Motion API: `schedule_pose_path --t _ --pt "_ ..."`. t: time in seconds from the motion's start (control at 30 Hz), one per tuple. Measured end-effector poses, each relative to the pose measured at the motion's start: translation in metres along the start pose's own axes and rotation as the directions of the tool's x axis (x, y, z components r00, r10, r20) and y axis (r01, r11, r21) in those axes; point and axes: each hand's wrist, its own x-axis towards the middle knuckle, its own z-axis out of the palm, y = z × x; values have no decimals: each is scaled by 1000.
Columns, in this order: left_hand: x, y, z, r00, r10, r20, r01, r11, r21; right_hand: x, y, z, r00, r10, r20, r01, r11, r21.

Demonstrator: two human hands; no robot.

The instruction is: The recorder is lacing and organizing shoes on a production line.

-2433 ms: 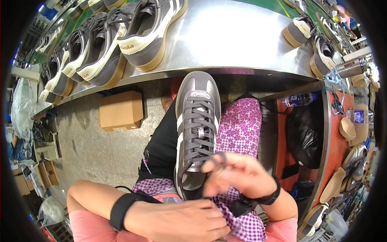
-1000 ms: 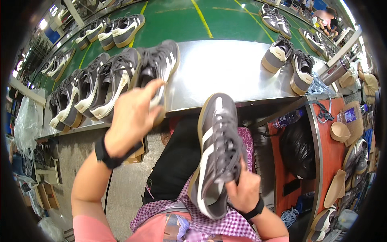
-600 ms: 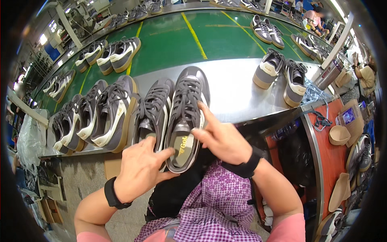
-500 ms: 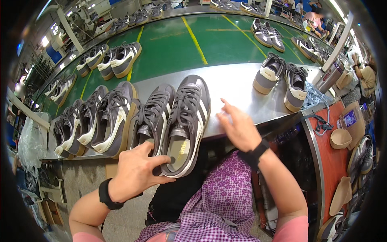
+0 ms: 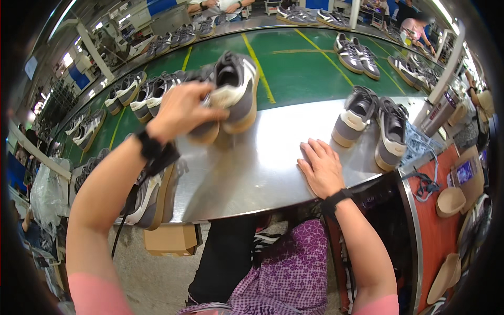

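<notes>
My left hand (image 5: 181, 110) pinches a pair of dark grey sneakers (image 5: 241, 97) by their heels, with white heel tabs and gum soles. It holds them off the metal ledge (image 5: 257, 157), close to the edge of the green conveyor belt (image 5: 299, 68); motion blurs the left shoe, and my hand partly hides it. Palm down, my right hand (image 5: 321, 170) rests on the ledge with its fingers spread and nothing in them. Just beyond it stands another pair of grey sneakers (image 5: 352, 118), heels toward me.
More sneakers (image 5: 149, 197) line the ledge at the left, partly behind my forearm. Several pairs (image 5: 357, 56) sit on the belt. A metal flask (image 5: 441, 113) and blue laces (image 5: 420, 142) are at the right, beside a red surface (image 5: 433, 210) with tan insoles. A cardboard box (image 5: 170, 239) lies below.
My left hand has lifted the pair of sneakers from the ledge's front edge and carried it forward toward the belt. My right hand has come down flat onto the ledge.
</notes>
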Motion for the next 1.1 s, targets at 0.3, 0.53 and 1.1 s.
schedule_pose_path --t 0.3,0.53,1.1 --pt "57 -174 34 970 -242 -17 238 939 249 0 -8 -16 997 39 73 -41 999 22" --pt "13 -265 36 833 -491 255 328 810 486 5 -9 -18 983 64 172 -59 998 -35" --pt "11 -125 -24 852 -478 214 507 648 -568 -1 -13 -14 996 -9 92 11 1000 -25"
